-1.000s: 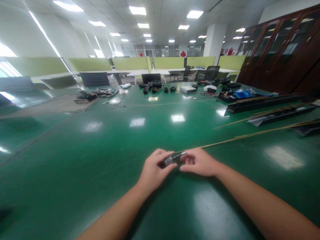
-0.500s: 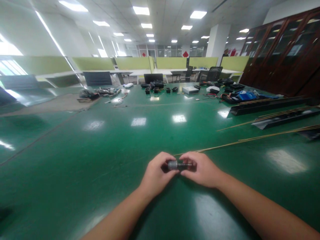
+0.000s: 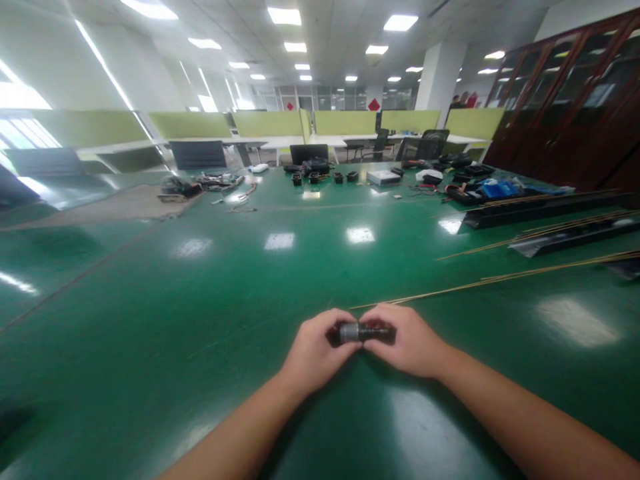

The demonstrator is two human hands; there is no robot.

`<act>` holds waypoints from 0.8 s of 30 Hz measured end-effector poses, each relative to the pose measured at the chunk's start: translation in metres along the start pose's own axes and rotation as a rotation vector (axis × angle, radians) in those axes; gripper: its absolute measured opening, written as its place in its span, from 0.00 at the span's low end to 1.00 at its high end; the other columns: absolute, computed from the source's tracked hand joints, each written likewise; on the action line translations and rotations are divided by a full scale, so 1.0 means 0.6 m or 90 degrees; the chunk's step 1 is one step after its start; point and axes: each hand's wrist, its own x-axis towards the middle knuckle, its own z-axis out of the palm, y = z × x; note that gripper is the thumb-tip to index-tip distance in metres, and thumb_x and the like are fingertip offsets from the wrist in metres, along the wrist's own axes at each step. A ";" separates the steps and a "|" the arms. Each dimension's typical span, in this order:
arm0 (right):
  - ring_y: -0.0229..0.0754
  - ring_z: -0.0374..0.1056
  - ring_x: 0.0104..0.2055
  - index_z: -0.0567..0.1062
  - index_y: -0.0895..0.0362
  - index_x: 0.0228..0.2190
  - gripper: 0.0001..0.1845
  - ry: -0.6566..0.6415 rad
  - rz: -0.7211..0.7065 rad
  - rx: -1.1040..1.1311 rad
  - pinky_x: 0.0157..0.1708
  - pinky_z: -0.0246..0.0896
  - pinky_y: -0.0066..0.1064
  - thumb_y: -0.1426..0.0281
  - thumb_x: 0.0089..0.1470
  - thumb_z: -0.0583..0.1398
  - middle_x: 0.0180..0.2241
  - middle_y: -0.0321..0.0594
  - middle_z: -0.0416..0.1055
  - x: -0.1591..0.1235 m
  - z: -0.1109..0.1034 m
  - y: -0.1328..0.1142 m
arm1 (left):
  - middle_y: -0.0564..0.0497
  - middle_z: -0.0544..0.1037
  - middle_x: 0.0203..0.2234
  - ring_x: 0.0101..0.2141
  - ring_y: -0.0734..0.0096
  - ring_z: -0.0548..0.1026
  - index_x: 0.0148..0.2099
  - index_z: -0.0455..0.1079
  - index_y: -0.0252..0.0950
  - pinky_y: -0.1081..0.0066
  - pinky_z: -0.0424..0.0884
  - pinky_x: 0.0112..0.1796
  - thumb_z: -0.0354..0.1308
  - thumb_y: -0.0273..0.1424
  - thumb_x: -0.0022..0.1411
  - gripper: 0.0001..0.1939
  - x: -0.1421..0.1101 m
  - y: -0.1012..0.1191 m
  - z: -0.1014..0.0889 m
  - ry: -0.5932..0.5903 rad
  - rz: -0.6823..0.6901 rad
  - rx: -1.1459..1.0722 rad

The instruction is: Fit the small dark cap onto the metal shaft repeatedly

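A small cylindrical part [image 3: 361, 332], silver at its left end and dark at its right, is held level between both hands just above the green table [image 3: 200, 293]. My left hand [image 3: 316, 352] pinches the silver end with thumb and fingers closed. My right hand [image 3: 406, 340] grips the dark end, fingers curled round it. Both forearms reach in from the bottom edge.
Thin brass rods [image 3: 500, 280] lie on the table right behind my hands and run off to the right. Long black trays [image 3: 545, 207] sit at the right. Small black parts [image 3: 320, 177], a white box [image 3: 383, 177] and cables lie at the far end.
The part has turned from tilted to level and both hands have closed in on it. The hands sit slightly lower in view than one second ago.
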 end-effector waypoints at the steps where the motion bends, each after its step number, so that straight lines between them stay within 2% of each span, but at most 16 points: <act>1: 0.40 0.69 0.35 0.77 0.55 0.39 0.14 0.000 -0.004 -0.001 0.36 0.62 0.30 0.74 0.47 0.65 0.35 0.38 0.75 0.000 0.000 0.000 | 0.53 0.79 0.34 0.35 0.69 0.76 0.41 0.74 0.39 0.72 0.68 0.37 0.66 0.28 0.53 0.11 0.000 0.000 0.000 0.000 0.004 0.001; 13: 0.41 0.70 0.37 0.78 0.54 0.40 0.15 0.001 -0.037 0.002 0.38 0.63 0.31 0.76 0.48 0.63 0.35 0.39 0.76 0.000 0.001 0.003 | 0.53 0.79 0.32 0.32 0.70 0.76 0.39 0.74 0.39 0.73 0.70 0.35 0.67 0.31 0.53 0.10 0.002 0.002 0.002 0.014 0.009 0.015; 24: 0.40 0.71 0.34 0.80 0.55 0.36 0.12 -0.003 0.011 0.017 0.35 0.62 0.29 0.76 0.47 0.63 0.33 0.38 0.78 0.002 0.004 0.007 | 0.53 0.80 0.33 0.33 0.69 0.77 0.39 0.76 0.39 0.72 0.71 0.35 0.68 0.30 0.52 0.11 0.001 0.003 0.003 0.022 -0.023 0.018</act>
